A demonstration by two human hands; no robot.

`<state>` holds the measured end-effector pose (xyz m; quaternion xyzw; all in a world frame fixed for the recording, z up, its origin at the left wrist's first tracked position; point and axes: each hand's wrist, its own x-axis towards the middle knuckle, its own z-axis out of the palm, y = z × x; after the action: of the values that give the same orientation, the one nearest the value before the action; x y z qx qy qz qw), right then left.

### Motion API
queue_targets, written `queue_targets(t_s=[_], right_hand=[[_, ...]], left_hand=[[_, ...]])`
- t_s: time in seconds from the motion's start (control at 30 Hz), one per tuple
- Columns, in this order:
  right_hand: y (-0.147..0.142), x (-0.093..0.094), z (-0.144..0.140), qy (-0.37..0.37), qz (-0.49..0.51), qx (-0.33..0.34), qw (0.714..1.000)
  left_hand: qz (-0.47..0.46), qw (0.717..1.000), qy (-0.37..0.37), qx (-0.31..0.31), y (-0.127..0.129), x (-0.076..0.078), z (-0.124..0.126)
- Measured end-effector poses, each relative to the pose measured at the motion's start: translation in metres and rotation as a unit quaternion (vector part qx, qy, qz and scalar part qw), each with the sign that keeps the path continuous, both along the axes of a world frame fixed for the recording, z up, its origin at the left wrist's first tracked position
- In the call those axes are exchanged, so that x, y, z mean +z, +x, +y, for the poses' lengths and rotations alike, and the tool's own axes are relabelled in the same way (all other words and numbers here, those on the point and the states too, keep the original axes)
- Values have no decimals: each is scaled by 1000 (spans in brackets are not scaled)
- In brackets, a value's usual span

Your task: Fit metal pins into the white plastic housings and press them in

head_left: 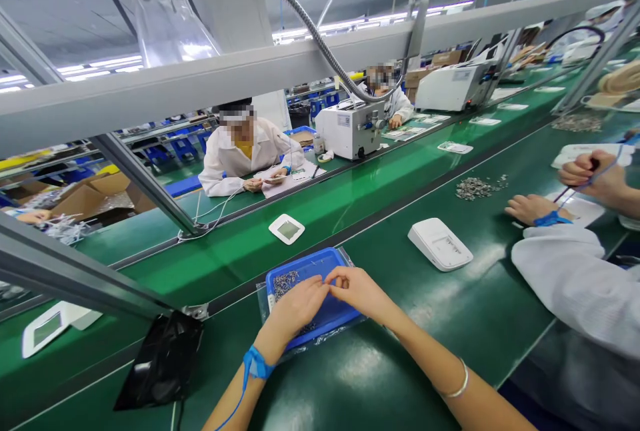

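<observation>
Over a blue plastic tray (340, 316) my two hands meet at the fingertips. My left hand (299, 306) has a blue strap on its wrist; its fingers are pressed together, palm side hidden, and anything inside cannot be made out. My right hand (357, 290) is closed in a pinch against the left fingertips, and whatever it may grip is too small to see. Small metal parts, like screws (286, 282), are heaped in the tray's left side, with more near its lower edge. Clear plastic film (262, 301) sticks out from beneath the tray.
A white device housing (440, 244) lies to the right, and a pile of small metal parts (474, 188) beyond it. A white device with a screen (287, 229) sits on the green belt. At right are a co-worker's hands (590, 181). A black panel (163, 361) stands at left.
</observation>
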<state>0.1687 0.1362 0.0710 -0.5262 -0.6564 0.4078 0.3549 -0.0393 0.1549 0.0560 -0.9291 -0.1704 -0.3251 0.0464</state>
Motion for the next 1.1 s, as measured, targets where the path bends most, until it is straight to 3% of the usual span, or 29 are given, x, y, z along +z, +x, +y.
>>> queue_targets(t_s=[0.17,0.23,0.3,0.37,0.57,0.7,0.9,1.0,1.1], right_hand=[[16,4,-40,-10,-102,-35,994],[27,8,-67,-19,-165,-63,984],[41,8,-90,-37,-215,-81,973],[54,0,-108,-51,-247,-101,963],[65,-40,-149,-59,-291,-131,946],[56,-49,-149,-36,-354,-111,928],[60,-49,-135,3,-325,-109,939],[77,-43,-132,15,-292,-177,940],[109,-37,-124,58,-284,-291,912]], left_hand=[[13,998,15,-64,-1,5,-17],[18,995,-20,-94,-5,9,-28],[15,990,-108,-92,-10,9,-36],[13,985,-152,-80,-13,4,-42],[-24,995,-93,-16,-15,-19,-72],[66,982,-173,37,-11,-32,-88],[159,958,-224,79,-5,-38,-88],[183,952,-222,109,3,-39,-98],[185,954,-222,84,15,-42,-118]])
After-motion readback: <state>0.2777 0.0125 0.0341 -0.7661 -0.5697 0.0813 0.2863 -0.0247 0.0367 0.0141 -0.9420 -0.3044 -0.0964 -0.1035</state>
